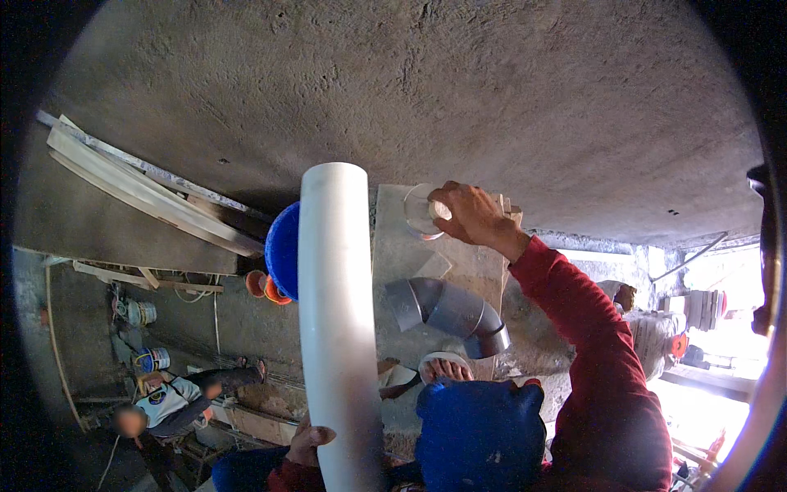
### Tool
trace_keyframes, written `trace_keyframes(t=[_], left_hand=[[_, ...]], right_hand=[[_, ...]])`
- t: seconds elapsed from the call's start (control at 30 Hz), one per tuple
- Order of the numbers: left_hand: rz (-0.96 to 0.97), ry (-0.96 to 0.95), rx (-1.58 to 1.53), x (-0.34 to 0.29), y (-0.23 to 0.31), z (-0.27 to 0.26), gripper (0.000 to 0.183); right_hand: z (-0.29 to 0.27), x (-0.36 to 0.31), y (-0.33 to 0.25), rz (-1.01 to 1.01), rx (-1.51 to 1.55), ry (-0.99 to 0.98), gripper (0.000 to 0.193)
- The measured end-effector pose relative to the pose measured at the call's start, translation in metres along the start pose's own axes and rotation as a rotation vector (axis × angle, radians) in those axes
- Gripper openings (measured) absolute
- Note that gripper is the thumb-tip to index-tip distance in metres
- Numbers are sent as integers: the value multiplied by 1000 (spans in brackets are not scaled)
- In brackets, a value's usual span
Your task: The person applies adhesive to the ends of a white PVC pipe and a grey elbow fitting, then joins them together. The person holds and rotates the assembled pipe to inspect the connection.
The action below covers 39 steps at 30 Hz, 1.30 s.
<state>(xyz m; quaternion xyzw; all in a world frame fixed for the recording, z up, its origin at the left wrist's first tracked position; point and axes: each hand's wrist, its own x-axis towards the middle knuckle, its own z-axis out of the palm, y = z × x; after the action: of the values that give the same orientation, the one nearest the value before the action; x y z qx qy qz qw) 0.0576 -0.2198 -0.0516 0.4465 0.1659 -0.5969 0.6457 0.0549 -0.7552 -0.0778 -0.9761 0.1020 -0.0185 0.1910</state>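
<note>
A long white plastic pipe (336, 287) stands up through the middle of the view, its upper end toward the rough wall. My left hand (310, 443) is closed round its lower part, the thumb showing on the near side. Farther off, my right hand (474, 215) has its fingers closed on a small pale round object (441, 210), at a clear round container (418, 211). What the pale object is, I cannot make out. Between that container and me lies a grey curved pipe fitting (447, 307) on a pale board (389, 246).
A blue bucket (284, 250) stands left of the pipe, with orange round pieces (261, 283) beside it. Long pale boards (147, 184) lean at the far left. Another person (176, 402) sits at lower left near small buckets (153, 359). Blue cloth (479, 426) lies close to me.
</note>
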Motion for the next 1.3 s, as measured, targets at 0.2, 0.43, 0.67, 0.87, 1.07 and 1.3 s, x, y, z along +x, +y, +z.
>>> trace_keyframes(t=[0.2,0.43,0.67,0.87,1.07,1.3], left_hand=[[-2,-35,102,12,13,53,95],[-171,129,272,29,21,92,93],[-126,86,256,34,29,106,82],[-108,32,239,33,34,109,81],[-43,-155,183,42,24,104,93],[-158,-38,299,30,32,93,96]], right_hand=[[-24,-17,17,172,301,242,41],[-8,-45,37,413,507,356,37],[-30,-57,34,468,859,397,38],[-73,-46,4,408,1123,391,31],[-72,-31,-7,377,1119,344,33],[-64,-50,-12,464,1202,416,29]])
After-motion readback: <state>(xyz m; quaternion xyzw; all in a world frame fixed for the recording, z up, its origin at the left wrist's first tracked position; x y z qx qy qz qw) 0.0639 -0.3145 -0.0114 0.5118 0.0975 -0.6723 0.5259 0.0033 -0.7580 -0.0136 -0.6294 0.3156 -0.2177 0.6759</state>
